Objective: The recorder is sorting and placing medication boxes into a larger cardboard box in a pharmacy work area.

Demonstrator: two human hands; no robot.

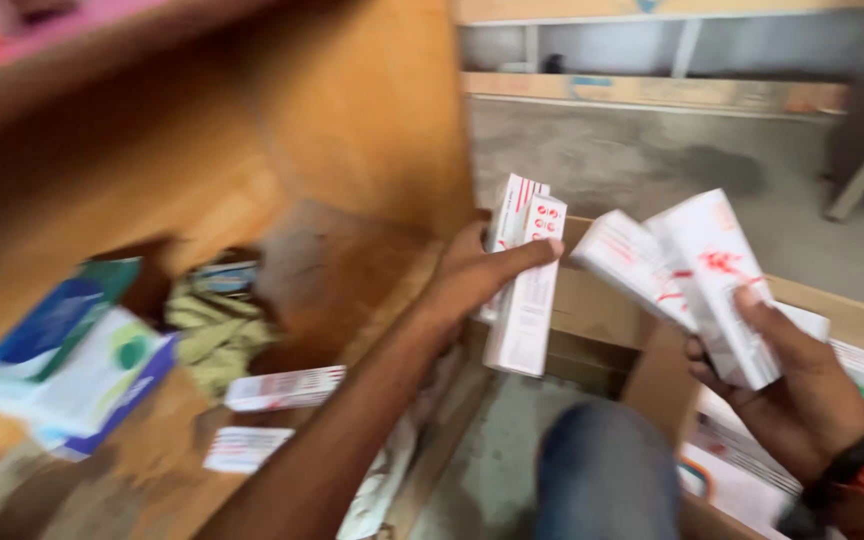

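Wooden shelf boards (pixel 252 150) fill the upper left of the view, with bare concrete floor (pixel 652 160) beyond them and an open carton (pixel 852 320) at the lower right. With the carton as landmark: the left hand (pixel 472 275) is out to its left, near the shelf's edge, fingers closed around two tall white boxes with red print (pixel 524 280), held upright. The right hand (pixel 802 390) hovers over the carton's near side, fingers wrapped around a fanned bunch of similar white boxes (pixel 692 270), tilted toward the left.

Well left of the carton, two more white boxes (pixel 282 388) lie flat on the shelf, one just below the other. Further left sits a blurred stack of blue-and-green packs (pixel 72 370), with a crumpled olive cloth (pixel 217 320) between that stack and the flat boxes.

Judging by how things lie, the work looks partway along: a couple of boxes rest on the shelf, several are in hand, and more flat packages (pixel 742 450) show inside the carton, under the right wrist. How many remain there cannot be told; motion blur hides the detail.
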